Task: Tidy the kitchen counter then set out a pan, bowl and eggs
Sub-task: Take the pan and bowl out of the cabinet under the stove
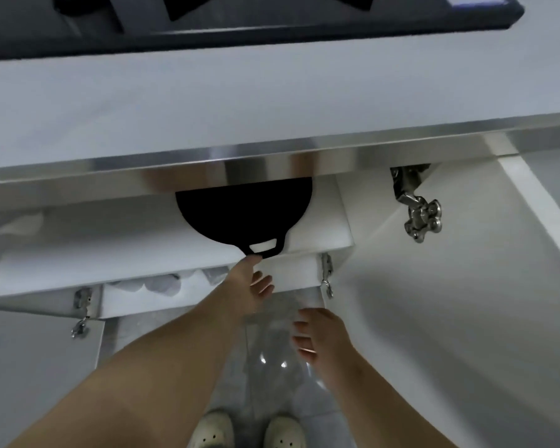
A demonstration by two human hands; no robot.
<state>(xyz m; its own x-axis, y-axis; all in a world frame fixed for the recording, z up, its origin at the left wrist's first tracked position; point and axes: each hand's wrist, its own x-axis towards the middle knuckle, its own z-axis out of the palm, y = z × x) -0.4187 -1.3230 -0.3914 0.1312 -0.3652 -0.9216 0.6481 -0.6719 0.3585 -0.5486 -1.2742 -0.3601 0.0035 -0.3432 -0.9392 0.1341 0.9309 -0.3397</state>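
Nearest the camera, a pair of pale shoes (pixel 212 430) on glossy floor tile (pixel 272 379), straight below the pan (pixel 243 211). Likely trouble from here: a heavy-looking pan dragged off its shelf (pixel 110 253) by little more than a fingertip, tipping over the shelf's lip and dropping toward those shoes. Also possible: knocking the steel trim (pixel 272 156) just above the pan on the way out. Above the shoes, two bare forearms stretched upward. Then the right hand (pixel 324 337), below and right of the pan and well apart from it, fingers loosely spread, holding nothing. Next the left hand (pixel 251 286), just below the pan, forefinger extended to touch the loop handle (pixel 262 248), other fingers slack and fanned. Thumb hidden, so hooked, pinched or merely touching: cannot tell. Flat black pan lying on the white shelf inside an open cupboard, handle poking past the front edge, far half hidden under the steel trim. Open cabinet door (pixel 450 318) right of the pan. Beyond the pan, the pale counter (pixel 207 108); farthest, a dark hob (pixel 240 27).
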